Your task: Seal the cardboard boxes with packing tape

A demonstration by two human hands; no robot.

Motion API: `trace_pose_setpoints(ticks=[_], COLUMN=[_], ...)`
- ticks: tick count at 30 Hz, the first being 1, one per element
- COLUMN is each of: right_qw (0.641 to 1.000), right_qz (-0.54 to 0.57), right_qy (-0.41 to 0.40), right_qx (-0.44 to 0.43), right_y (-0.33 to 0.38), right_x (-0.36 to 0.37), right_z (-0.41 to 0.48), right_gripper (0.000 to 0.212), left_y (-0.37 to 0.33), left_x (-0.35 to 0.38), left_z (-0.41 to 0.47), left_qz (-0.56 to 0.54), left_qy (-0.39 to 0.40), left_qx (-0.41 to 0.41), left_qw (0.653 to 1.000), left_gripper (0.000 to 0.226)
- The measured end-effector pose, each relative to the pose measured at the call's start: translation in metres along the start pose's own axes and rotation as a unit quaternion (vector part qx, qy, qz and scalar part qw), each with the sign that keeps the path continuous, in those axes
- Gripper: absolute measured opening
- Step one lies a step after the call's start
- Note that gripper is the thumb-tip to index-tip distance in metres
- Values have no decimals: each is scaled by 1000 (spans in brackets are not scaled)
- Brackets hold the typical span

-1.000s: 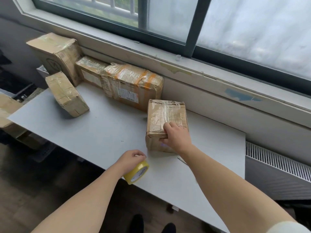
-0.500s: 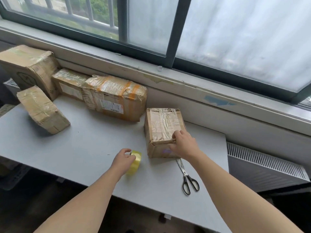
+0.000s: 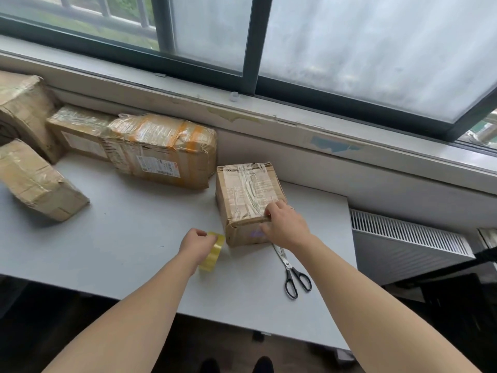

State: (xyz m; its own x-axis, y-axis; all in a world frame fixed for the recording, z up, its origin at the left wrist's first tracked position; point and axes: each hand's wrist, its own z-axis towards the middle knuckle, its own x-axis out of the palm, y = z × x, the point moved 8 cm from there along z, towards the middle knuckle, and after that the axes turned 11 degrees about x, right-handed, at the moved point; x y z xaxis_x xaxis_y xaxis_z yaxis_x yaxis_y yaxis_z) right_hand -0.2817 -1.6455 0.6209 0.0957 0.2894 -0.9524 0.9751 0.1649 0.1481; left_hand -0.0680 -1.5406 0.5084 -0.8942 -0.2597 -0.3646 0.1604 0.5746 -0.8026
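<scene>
Cardboard box (image 3: 248, 189) near table's (image 3: 129, 238) far edge

The left hand (image 3: 197, 244) moves the tape roll (image 3: 213, 251) away from the front edge of the table (image 3: 107, 238) and up close to the small box (image 3: 247, 189). The roll now stands up on its edge. The right hand (image 3: 285, 227) slides along the box's near top edge to the right corner. The scissors (image 3: 291, 270) now show whole.

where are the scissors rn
In the head view, the scissors lie flat on the grey table, right of centre, blade tips hidden under the right hand near the small box.
</scene>
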Motion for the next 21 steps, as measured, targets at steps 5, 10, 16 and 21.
trace_pose_setpoints(ticks=[5, 10, 16, 21], right_qw=[1000, 1000, 999, 997], right_qz=[4, 5, 50, 73], right_qy=[8, 25, 21, 17], right_qx=[6, 2, 5, 7], right_y=[-1, 0, 2, 8], right_x=[-1, -3, -10, -15], right_z=[-1, -1, -5, -14], right_gripper=[33, 35, 42, 46], left_y=[-4, -4, -10, -6], left_x=[-7, -14, -31, -43], left_z=[1, -3, 2, -1], left_qz=[-2, -23, 41, 59], left_qy=[-22, -21, -19, 8], left_qx=[39, 63, 76, 77], left_qw=[999, 998, 996, 995], left_gripper=[32, 36, 38, 55])
